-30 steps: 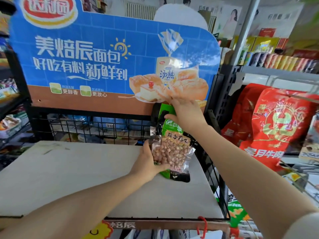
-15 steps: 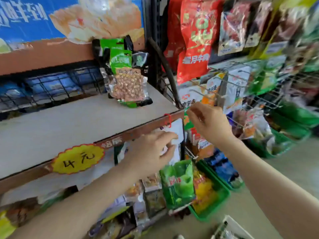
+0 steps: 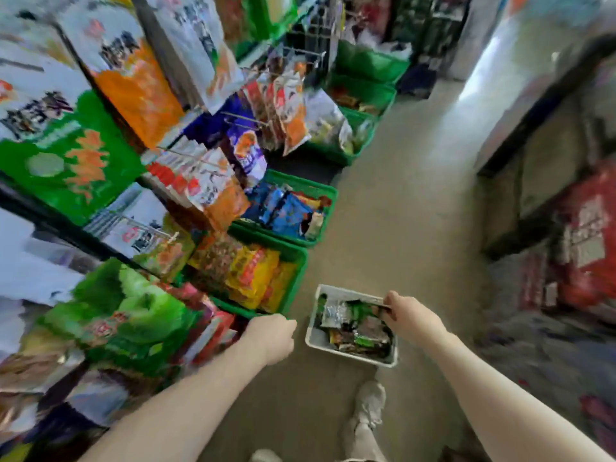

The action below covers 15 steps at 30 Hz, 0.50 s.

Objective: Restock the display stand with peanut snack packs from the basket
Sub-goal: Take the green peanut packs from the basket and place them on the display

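A white basket (image 3: 313, 341) stands on the floor below me, filled with several snack packs (image 3: 358, 328) in green, silver and dark wrappers. My right hand (image 3: 411, 316) reaches over the basket's far right corner, and its fingers curl onto the top edge of a pack there. My left hand (image 3: 271, 338) hovers just left of the basket with loosely curled fingers and holds nothing. The display stand is out of view. Motion blurs the picture.
Green crates (image 3: 296, 258) of snack bags line the floor on the left, under hooks hung with packets (image 3: 200, 181). More shelving (image 3: 550, 181) runs along the right. The aisle floor (image 3: 400, 211) lies between them. My shoe (image 3: 368, 408) is just behind the basket.
My view has swung from the display stand down to the floor. Both hands left the pack standing on the shelf and dropped to the basket, the right one reaching in.
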{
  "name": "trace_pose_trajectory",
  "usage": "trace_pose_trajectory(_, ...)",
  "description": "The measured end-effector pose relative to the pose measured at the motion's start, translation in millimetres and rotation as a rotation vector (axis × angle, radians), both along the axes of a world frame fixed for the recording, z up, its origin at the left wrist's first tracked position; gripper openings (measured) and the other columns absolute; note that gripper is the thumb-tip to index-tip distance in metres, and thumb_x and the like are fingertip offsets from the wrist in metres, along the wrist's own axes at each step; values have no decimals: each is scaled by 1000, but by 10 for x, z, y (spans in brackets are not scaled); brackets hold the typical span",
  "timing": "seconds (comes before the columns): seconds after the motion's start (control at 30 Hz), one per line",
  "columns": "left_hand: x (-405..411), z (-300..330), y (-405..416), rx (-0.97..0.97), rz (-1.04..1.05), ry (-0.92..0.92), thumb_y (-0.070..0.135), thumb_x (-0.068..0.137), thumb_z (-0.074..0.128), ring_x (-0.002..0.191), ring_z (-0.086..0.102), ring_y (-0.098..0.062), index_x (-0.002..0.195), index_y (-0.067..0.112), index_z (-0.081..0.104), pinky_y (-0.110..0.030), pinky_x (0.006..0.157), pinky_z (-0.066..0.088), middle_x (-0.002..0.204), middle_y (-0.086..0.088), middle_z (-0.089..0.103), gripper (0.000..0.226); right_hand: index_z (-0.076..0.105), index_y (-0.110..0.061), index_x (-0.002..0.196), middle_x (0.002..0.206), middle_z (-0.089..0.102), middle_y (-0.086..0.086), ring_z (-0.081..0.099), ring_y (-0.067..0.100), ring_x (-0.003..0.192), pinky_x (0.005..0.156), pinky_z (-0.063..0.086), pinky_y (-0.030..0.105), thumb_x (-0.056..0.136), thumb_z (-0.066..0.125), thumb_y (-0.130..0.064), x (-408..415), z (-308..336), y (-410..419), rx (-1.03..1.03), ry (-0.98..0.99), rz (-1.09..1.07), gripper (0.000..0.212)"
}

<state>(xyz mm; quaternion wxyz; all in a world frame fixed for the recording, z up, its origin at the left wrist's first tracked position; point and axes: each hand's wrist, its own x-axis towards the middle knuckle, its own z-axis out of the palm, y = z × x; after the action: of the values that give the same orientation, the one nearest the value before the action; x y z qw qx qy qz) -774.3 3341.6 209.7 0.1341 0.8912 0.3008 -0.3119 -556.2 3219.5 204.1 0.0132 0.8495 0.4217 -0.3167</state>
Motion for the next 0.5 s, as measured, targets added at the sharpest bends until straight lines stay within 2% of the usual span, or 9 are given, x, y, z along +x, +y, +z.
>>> trace_pose_trajectory(0.13,697,-785,-101,-97,67,100,28,93,38,110,56,-32,117,12,51,-40,83,48,120,-13,59,32,48,-11,109,115,60,10,58,29,105,74,44,33,93,43,-32,668,-641,-328,-102,24,-44,27)
trace_pose_trajectory(0.23,1131,-1495,-123,-170,123,148,27,92,37,110,57,-31,118,14,51,-40,85,48,124,-11,57,32,48,-13,113,119,58,8,55,28,112,86,48,36,91,42,-28,1004,-1296,-450,-181,80,-74,27)
trace_pose_trajectory(0.33,1469,-2276,-92,-202,150,190,24,93,36,119,52,-29,120,15,49,-39,89,47,136,-11,47,31,47,-14,117,122,56,10,53,29,115,92,47,37,90,42,-24,1225,-2073,-438,-257,145,-103,29)
trace_pose_trajectory(0.5,1829,-3652,125,-157,77,202,18,92,39,118,51,-28,128,12,41,-40,89,46,131,-8,47,37,50,-12,107,116,57,11,55,30,109,83,48,38,92,42,-27,1373,-3479,-247,-230,222,-226,23)
